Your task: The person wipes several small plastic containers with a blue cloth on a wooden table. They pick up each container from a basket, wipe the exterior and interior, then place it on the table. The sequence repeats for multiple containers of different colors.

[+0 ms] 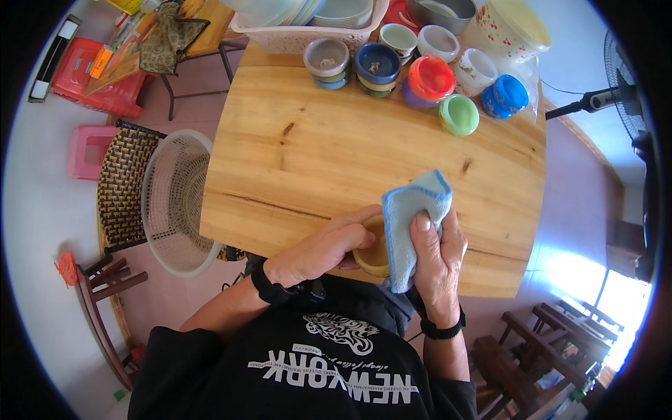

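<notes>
My left hand grips a small yellowish bowl by its rim, above the near edge of the wooden table. A folded light-blue cloth with a darker blue border is pinched between the thumb and fingers of my right hand. The cloth covers the right side of the bowl. Along the table's far side stand stacked small bowls, among them a dark blue one, a red one, a bright blue one and a light green one.
A pale plastic basket of dishes, a grey metal bowl and a cherry-patterned container stand at the back. Left of the table, a large white colander basket rests on a woven chair. A fan stands at the right.
</notes>
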The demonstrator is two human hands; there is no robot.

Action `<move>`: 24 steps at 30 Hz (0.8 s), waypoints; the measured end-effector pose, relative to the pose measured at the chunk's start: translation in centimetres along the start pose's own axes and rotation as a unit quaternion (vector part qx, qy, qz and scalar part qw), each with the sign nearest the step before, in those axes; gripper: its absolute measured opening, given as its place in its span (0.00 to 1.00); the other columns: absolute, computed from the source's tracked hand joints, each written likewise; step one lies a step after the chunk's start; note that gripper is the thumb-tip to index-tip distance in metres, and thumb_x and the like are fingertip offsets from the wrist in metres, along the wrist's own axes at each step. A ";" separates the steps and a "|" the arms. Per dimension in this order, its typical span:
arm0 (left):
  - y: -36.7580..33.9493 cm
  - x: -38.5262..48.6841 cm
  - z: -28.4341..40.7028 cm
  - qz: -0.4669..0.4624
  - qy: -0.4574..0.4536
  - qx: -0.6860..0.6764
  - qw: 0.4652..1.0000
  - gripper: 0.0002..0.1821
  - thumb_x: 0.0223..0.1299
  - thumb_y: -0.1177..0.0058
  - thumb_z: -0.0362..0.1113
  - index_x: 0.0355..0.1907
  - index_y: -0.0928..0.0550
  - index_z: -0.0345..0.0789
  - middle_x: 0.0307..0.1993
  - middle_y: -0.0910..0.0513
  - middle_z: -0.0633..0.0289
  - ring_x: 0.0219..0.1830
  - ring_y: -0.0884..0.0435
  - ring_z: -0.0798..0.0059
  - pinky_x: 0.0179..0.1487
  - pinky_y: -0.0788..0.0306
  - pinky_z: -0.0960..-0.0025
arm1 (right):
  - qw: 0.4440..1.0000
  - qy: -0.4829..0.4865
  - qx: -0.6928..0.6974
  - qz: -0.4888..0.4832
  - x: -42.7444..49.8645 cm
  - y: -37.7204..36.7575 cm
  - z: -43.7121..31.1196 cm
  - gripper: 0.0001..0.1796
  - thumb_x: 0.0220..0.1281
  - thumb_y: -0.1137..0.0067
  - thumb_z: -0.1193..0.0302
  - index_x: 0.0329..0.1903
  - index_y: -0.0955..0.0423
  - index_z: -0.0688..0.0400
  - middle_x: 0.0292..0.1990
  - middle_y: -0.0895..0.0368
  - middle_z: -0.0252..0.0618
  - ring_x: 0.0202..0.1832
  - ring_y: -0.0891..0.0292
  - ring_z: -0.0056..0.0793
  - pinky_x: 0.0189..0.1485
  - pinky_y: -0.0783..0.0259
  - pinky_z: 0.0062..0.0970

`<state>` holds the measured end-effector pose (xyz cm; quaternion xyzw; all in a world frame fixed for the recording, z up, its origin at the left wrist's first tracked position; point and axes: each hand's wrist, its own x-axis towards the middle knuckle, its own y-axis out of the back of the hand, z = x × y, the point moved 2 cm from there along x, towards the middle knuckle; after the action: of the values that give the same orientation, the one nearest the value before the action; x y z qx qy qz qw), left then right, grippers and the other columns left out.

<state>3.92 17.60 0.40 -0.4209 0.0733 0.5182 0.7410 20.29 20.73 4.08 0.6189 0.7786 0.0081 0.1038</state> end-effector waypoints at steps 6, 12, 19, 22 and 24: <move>0.3 0.1 -0.2 -0.050 -0.088 -0.048 0.994 0.23 0.63 0.56 0.43 0.59 0.28 0.36 0.33 0.23 0.69 0.19 0.35 0.90 0.20 0.45 0.85 | 0.996 0.044 0.047 0.066 0.6 -1.1 0.7 0.19 0.72 0.47 0.67 0.58 0.36 0.64 0.48 0.27 0.42 0.49 0.32 0.25 0.53 0.32 0.29; 0.9 0.1 -0.3 -0.118 -0.153 -0.153 0.969 0.20 0.69 0.58 0.47 0.53 0.26 0.35 0.30 0.22 0.63 0.15 0.34 0.82 0.16 0.44 0.81 | 0.995 0.052 -0.038 0.074 -0.7 0.2 1.0 0.19 0.70 0.46 0.70 0.58 0.35 0.64 0.44 0.24 0.42 0.46 0.29 0.28 0.51 0.30 0.30; 0.3 -0.1 0.5 -0.063 -0.124 -0.198 0.970 0.20 0.72 0.61 0.49 0.51 0.27 0.36 0.29 0.22 0.62 0.14 0.33 0.80 0.14 0.45 0.78 | 0.958 0.224 -0.178 -0.008 -1.4 -0.4 -0.1 0.20 0.56 0.40 0.77 0.52 0.30 0.66 0.41 0.25 0.53 0.34 0.23 0.50 0.33 0.25 0.37; -0.2 -0.4 0.6 0.032 -0.118 -0.149 0.981 0.19 0.71 0.60 0.47 0.52 0.26 0.36 0.30 0.21 0.63 0.14 0.32 0.82 0.14 0.44 0.80 | 0.943 0.230 -0.239 -0.020 -1.6 -1.0 -0.6 0.18 0.53 0.39 0.78 0.48 0.29 0.65 0.37 0.25 0.46 0.30 0.22 0.45 0.29 0.26 0.36; -0.2 -0.6 0.9 0.033 -0.123 -0.149 0.981 0.18 0.70 0.58 0.46 0.52 0.26 0.36 0.30 0.21 0.64 0.15 0.31 0.84 0.14 0.44 0.81 | 0.934 0.221 -0.280 -0.037 -1.5 -1.2 -0.9 0.16 0.53 0.39 0.78 0.45 0.29 0.64 0.34 0.27 0.44 0.29 0.23 0.43 0.27 0.27 0.36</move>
<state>3.50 17.79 1.35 -0.4571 -0.0828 0.5953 0.6556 19.34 19.10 5.00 0.5182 0.7705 0.3579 0.0984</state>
